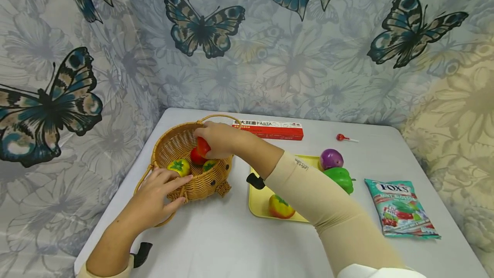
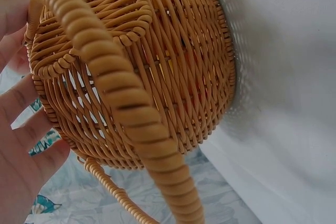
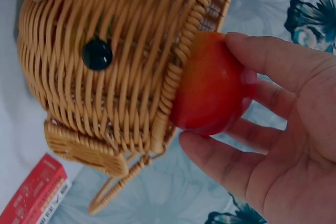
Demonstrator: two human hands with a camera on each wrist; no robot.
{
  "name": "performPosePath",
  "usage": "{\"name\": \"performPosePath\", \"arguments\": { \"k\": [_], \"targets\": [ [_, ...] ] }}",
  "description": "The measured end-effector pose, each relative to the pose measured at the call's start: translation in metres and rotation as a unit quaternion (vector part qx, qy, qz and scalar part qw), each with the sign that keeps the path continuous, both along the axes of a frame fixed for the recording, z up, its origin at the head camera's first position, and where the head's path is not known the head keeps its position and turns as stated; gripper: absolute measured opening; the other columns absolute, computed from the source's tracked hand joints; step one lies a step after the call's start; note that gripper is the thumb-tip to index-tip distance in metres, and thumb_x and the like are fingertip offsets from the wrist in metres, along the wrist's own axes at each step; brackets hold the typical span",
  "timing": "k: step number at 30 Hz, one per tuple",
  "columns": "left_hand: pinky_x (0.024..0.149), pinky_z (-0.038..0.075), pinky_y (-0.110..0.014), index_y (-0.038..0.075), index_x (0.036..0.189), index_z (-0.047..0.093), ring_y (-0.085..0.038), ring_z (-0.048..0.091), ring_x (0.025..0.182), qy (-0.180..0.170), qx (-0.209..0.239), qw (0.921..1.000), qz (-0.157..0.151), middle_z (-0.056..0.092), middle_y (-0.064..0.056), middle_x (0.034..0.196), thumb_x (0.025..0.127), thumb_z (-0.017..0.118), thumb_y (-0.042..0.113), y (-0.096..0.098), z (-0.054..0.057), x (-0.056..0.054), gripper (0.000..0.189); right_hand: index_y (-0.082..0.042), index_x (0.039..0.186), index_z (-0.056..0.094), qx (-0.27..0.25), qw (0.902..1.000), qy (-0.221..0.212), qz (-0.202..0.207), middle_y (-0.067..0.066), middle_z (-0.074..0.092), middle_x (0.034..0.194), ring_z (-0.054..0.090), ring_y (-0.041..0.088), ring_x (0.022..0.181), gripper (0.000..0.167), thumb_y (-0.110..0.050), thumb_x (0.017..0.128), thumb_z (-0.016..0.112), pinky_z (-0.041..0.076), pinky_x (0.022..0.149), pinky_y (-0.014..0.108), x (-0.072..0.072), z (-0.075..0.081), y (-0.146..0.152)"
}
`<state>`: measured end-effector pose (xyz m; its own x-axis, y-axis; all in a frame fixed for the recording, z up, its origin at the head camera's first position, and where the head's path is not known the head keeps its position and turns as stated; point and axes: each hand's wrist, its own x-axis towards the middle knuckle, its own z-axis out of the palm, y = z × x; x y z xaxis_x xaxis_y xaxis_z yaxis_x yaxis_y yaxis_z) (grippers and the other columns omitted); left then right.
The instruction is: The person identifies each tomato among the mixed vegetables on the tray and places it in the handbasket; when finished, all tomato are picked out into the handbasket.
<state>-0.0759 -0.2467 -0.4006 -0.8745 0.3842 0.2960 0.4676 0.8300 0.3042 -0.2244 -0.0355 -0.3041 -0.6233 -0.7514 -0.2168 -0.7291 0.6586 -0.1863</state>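
Note:
My right hand (image 1: 220, 138) grips a red apple (image 3: 215, 85) with an orange-yellow patch, thumb on one side and fingers on the other. The apple overlaps the rim of a wicker basket (image 1: 208, 187) with black button eyes, which tilts toward me. Inside lie another red fruit (image 1: 197, 157) and two yellow fruits with green tops, one at the left (image 1: 179, 167) and one by the front rim (image 1: 209, 165). My left hand (image 1: 153, 196) rests on the basket's near-left rim with extended fingers. In the left wrist view those fingertips touch the woven edge beside the thick handle (image 2: 126, 93).
A yellow tray (image 1: 255, 203) under my right forearm holds a yellow-red fruit (image 1: 279, 207). By its right side are a purple onion (image 1: 331, 159) and a green bell pepper (image 1: 341, 179). Behind stand a red pasta box (image 1: 278, 132) and a lollipop (image 1: 341, 137); a candy bag (image 1: 401, 209) lies right.

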Motion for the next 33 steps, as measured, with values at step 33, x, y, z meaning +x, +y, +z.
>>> {"name": "performPosePath", "arguments": {
  "k": [33],
  "targets": [
    [0.116,0.033,-0.069,0.025,0.137,0.067,-0.027,0.055,0.115,0.023,-0.005,0.9997,-0.003,0.063,-0.001,0.116,0.083,0.086,0.021,0.003,0.000,0.001,0.058,-0.021,0.154,0.047,0.037,0.9969,-0.029,-0.063,0.008,0.044,0.155,0.049,0.027,0.138,0.070,-0.037,0.092,0.076,0.048,0.115,0.044,0.012,-0.004,0.084]
  ]
}}
